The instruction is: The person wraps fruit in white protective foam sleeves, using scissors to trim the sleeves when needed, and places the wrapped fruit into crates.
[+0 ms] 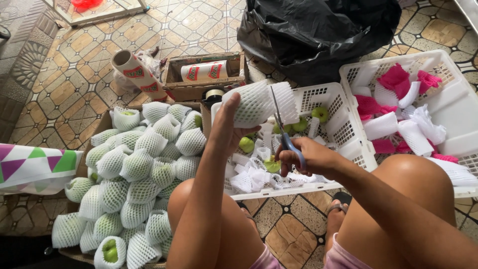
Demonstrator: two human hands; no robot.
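Note:
My left hand (228, 127) holds up a fruit wrapped in a white foam net sleeve (256, 103) above a white plastic crate (343, 124). My right hand (308, 157) grips blue-handled scissors (285, 130), whose blades cross the sleeve near its right end. Inside the crate lie loose green fruits (319, 113) and cut scraps of white foam net (249, 177).
A cardboard box (134, 169) at the left is piled with several net-wrapped green fruits. A second white crate (448, 99) at the right holds pink and white foam sleeves. A black plastic bag (318, 30), rolls of tape (137, 73) and a small box (204, 74) lie on the tiled floor.

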